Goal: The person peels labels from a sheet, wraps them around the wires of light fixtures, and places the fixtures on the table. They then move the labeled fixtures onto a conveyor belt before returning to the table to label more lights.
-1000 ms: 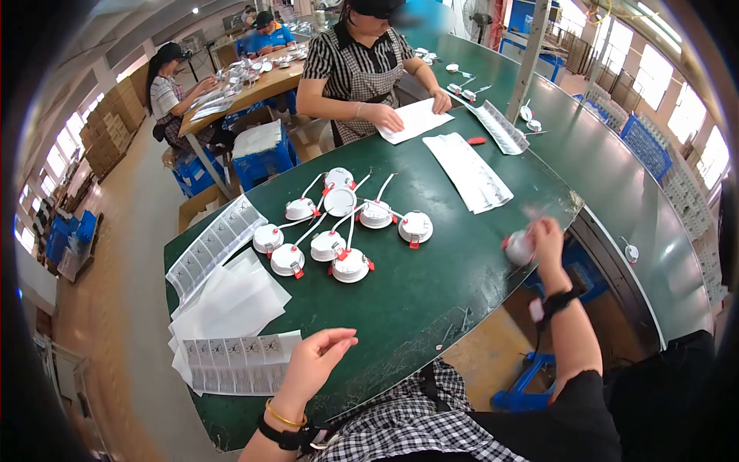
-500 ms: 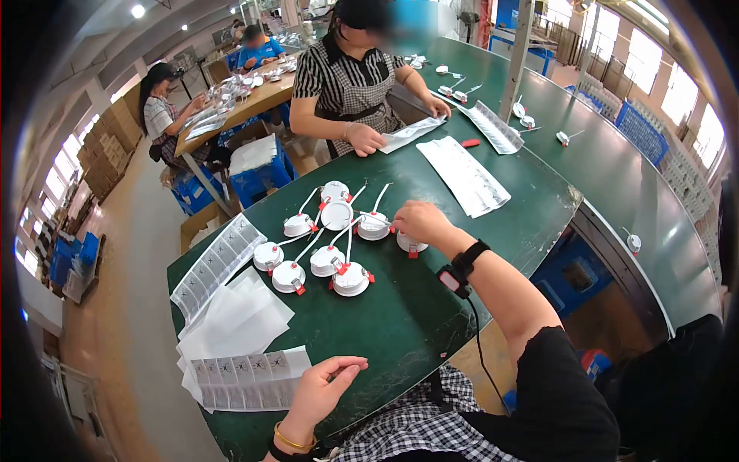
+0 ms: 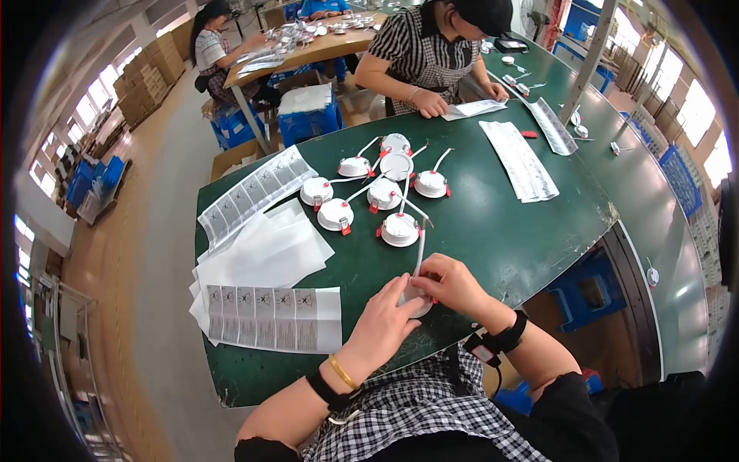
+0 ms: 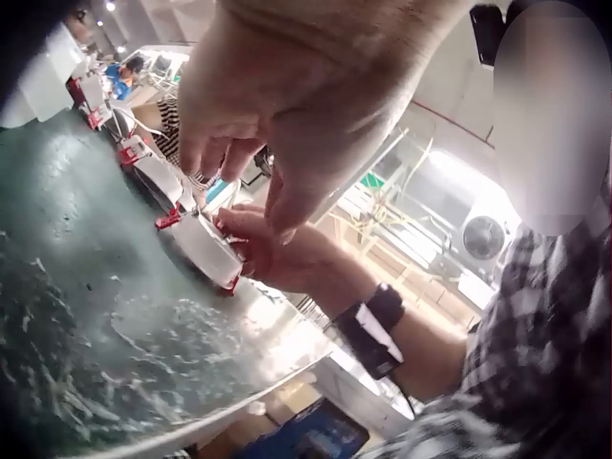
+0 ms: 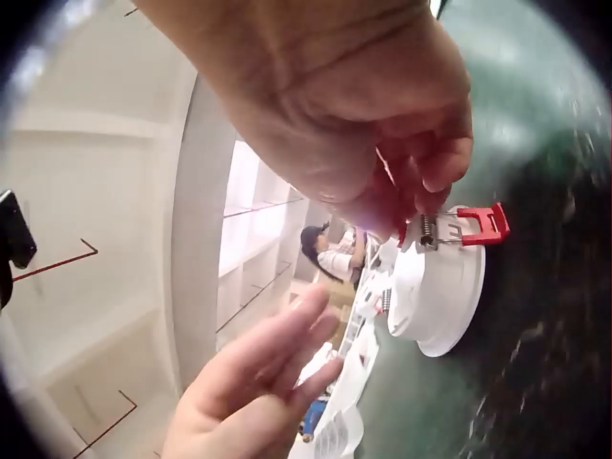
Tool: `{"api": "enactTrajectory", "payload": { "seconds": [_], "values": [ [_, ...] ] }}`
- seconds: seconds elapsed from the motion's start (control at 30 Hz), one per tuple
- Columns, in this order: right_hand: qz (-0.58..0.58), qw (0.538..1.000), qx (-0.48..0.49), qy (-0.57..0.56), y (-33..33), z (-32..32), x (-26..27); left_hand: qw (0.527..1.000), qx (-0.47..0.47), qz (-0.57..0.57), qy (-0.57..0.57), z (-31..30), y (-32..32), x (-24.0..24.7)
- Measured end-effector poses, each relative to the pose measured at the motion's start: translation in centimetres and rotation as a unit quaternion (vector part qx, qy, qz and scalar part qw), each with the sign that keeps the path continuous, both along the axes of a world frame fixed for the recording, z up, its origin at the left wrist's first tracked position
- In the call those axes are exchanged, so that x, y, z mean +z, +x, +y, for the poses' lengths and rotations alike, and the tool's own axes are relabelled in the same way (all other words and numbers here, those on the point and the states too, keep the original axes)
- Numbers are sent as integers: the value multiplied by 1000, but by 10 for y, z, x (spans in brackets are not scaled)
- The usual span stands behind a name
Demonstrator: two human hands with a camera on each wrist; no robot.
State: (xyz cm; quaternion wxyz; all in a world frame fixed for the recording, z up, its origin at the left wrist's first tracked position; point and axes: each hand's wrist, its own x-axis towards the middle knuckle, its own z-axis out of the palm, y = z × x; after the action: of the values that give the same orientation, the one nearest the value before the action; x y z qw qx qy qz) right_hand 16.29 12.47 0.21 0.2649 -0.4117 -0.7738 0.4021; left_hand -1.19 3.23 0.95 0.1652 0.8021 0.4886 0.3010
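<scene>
A round white lamp (image 3: 416,302) with a white cable lies near the table's front edge, partly covered by hands. My right hand (image 3: 456,288) pinches its top by the cable; in the right wrist view the curled fingers of my right hand (image 5: 382,134) are at the lamp (image 5: 440,287), beside a spring and red clip (image 5: 488,225). My left hand (image 3: 382,323) is at the lamp's left side, fingers extended. In the right wrist view my left hand (image 5: 258,392) has loosely straight fingers, apart from the lamp. Several similar lamps (image 3: 400,229) stand grouped behind.
Printed sheets (image 3: 274,319) and plain white sheets (image 3: 269,250) lie at the left of the green table (image 3: 477,246). Farther back are a folded stack (image 3: 519,162) and a red object (image 3: 529,134). Across the table a person (image 3: 431,61) handles a sheet.
My right hand has brought one lamp from the group's right end to the front edge. My left hand has moved right beside it. The head view has shifted.
</scene>
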Motion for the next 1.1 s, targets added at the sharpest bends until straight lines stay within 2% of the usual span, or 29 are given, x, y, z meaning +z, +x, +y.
{"api": "enactTrajectory", "payload": {
  "seconds": [0.03,0.07,0.1,0.13,0.17,0.3,0.37,0.43,0.5,0.57,0.63,0.7,0.73,0.77,0.83,1.0,1.1],
  "values": [
    [1,1000,2,-1,-4,-2,2,1000,-5,18,-11,4,-2,-5],
    [-14,989,19,143,-7,-4,2,1000,0,10,-6,6,-1,-7],
    [-28,958,34,284,-9,-6,3,1000,2,12,-8,6,-1,-8],
    [22,964,45,261,-12,-7,6,999,-18,9,-47,7,-1,-5],
    [26,964,52,261,-13,-6,9,996,-34,6,-85,8,-2,-3],
    [46,946,158,279,-10,-21,20,992,5,-53,-111,21,-5,-19],
    [78,943,88,311,-5,-28,15,998,-4,-39,41,17,-6,-25],
    [74,939,87,325,-6,-30,13,999,4,-16,36,17,-5,-29],
    [104,974,-9,203,-11,-32,16,997,-16,-62,35,20,-7,-32],
    [162,973,-75,149,-16,-35,24,996,-7,-81,35,14,-18,-6],
    [141,945,-149,254,-19,-41,36,997,43,-57,21,9,-45,14],
    [69,932,-56,351,-20,-44,37,994,98,-52,-16,11,-89,12],
    [51,950,105,288,-47,-54,40,987,149,37,-43,13,-127,12],
    [36,953,129,272,-65,-62,34,987,148,39,-43,11,-140,11],
    [-30,943,175,282,-92,-69,12,982,153,105,23,8,-153,9],
    [-166,910,185,331,-122,-67,-29,978,129,159,45,5,-151,2],
    [-189,913,182,313,-123,-66,-32,973,128,188,35,3,-150,5]
  ]
}}
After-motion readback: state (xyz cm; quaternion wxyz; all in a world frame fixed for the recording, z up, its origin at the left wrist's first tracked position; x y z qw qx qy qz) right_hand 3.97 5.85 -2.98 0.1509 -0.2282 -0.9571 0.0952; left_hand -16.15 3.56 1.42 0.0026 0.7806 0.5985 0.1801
